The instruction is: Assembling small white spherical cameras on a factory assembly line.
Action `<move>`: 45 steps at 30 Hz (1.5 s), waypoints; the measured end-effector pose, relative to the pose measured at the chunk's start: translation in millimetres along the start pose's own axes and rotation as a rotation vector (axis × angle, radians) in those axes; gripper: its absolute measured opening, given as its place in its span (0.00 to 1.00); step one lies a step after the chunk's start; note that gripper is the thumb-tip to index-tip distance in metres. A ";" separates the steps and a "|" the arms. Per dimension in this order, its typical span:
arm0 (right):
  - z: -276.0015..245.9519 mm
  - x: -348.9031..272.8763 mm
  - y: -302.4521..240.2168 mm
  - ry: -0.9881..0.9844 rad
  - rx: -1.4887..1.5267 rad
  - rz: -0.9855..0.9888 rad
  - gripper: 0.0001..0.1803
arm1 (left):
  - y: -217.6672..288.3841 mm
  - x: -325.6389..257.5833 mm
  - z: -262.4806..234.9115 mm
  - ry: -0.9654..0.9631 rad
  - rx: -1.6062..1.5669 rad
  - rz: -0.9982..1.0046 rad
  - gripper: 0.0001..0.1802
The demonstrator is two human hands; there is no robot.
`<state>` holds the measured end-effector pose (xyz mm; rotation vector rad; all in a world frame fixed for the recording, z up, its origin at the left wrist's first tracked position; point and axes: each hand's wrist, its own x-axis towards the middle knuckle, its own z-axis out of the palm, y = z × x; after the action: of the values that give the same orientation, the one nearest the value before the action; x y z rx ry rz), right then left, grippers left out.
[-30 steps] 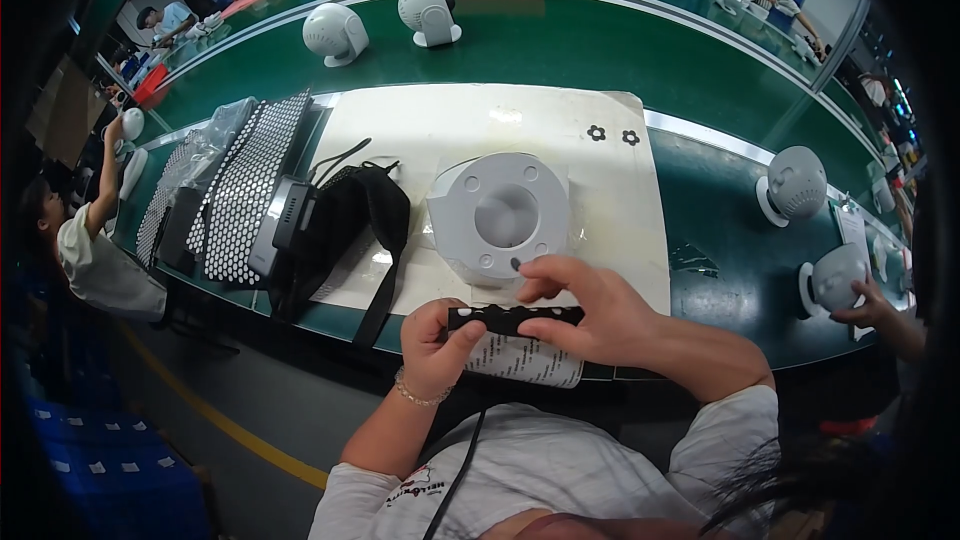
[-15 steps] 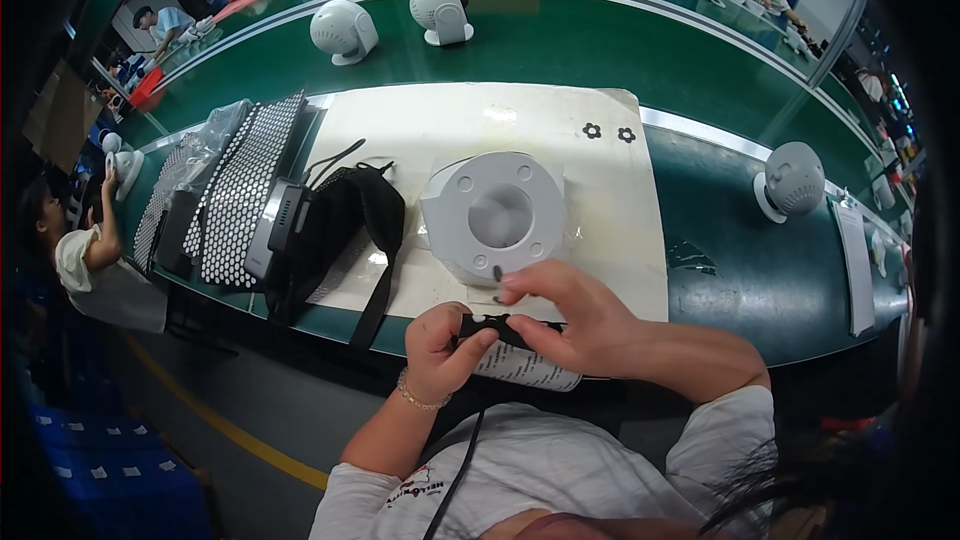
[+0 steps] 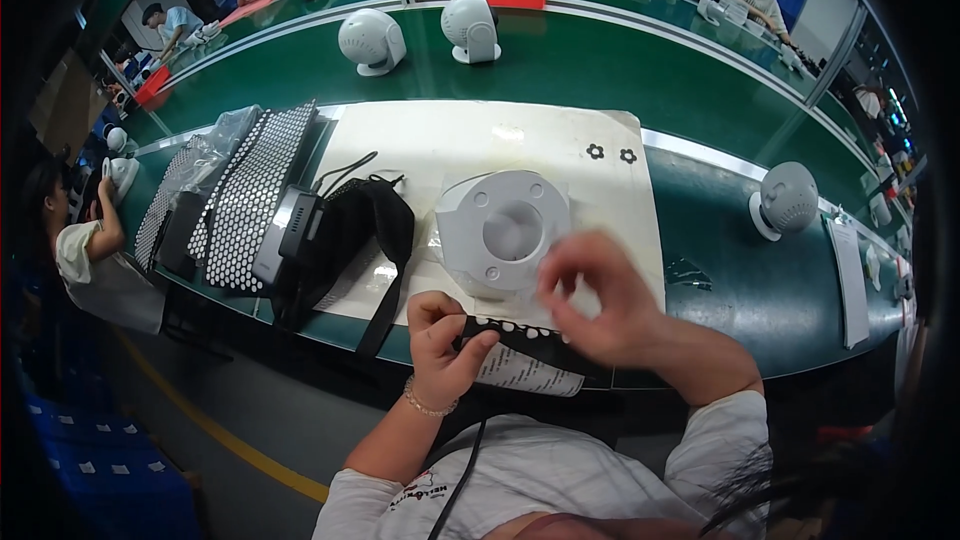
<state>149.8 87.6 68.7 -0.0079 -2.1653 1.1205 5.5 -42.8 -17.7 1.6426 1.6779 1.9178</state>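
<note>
My left hand [image 3: 442, 345] pinches the left end of a black sheet of pads [image 3: 525, 338] between thumb and curled fingers. White round spots run along its upper edge, and printed white backing [image 3: 528, 372] shows below. My right hand [image 3: 605, 305] is raised above the sheet's right end, blurred, with thumb and index finger curled together in a ring; whatever is between the tips cannot be made out. Just beyond stands a white appliance base [image 3: 462, 240] with a round central opening. Three shallow round recesses show on its ring; my right hand covers its lower right edge.
A cream mat [image 3: 610, 210] covers the bench middle. Left lie a black strap bag [image 3: 345, 225], a grey device [image 3: 287, 235] and dotted sheets [image 3: 262, 170]. White rounded devices [image 3: 370, 40] stand at the back, another [image 3: 785, 198] at right. A person [image 3: 85, 240] works at far left.
My right hand has lifted off the black sheet and moved right and a little up, uncovering more white spots. My left hand keeps hold of the sheet. The whole view has shifted slightly.
</note>
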 end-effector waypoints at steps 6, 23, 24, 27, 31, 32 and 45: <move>-21.7 41.0 23.8 0.204 0.089 0.128 0.34 | 2.8 8.1 1.9 -0.151 -0.095 -0.010 0.15; -24.6 30.4 21.3 0.113 -0.577 -0.281 0.29 | -1.1 5.0 6.3 -0.205 -0.086 0.030 0.11; -24.7 33.2 13.9 0.126 -0.608 -0.242 0.28 | -1.3 4.6 5.5 -0.205 -0.078 0.032 0.11; -18.0 40.3 13.1 0.168 -0.528 -0.126 0.26 | -3.1 6.1 5.6 -0.244 -0.065 0.092 0.10; -7.7 48.0 22.8 0.163 -0.176 0.115 0.22 | -1.4 7.2 6.2 -0.256 -0.076 0.100 0.10; -6.1 49.8 22.7 0.140 -0.030 0.214 0.20 | -1.2 7.2 6.1 -0.262 -0.070 0.100 0.10; -5.0 34.6 -8.8 -0.059 -0.767 -0.076 0.17 | 1.6 7.7 5.7 -0.253 -0.043 0.053 0.11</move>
<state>128.9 96.2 96.7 -0.2339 -2.4927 0.1979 7.5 -34.6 -12.8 1.8406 1.4995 1.6707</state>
